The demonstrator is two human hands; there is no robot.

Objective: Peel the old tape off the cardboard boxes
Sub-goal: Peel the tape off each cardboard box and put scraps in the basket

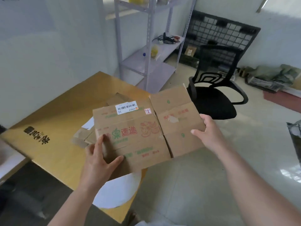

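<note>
Both forearms reach forward from the lower edge of the view. The left hand [101, 158] grips the near-left corner of a flattened brown cardboard box [138, 132] printed in red and green, with thumb and forefinger lying on the top face and the other fingers hidden beneath. The right hand [207, 133] holds the box's right edge, its thumb on the top face and its fingers wrapped behind the cardboard.

The box is folded flat and held tilted over the near corner of a yellow wooden table [53, 128]. Its right panel juts past the table's edge above the floor. A white barcode label [126, 107] sits near its far edge, and a pale torn patch [173, 119] marks the right panel.

More flat brown cardboard pieces [83, 137] lie on the table under it. Behind, a grey metal shelf rack [149, 51] carries black cabled tools [167, 39] on one level. A black mesh office chair [215, 88] stands just beside the rack.
</note>
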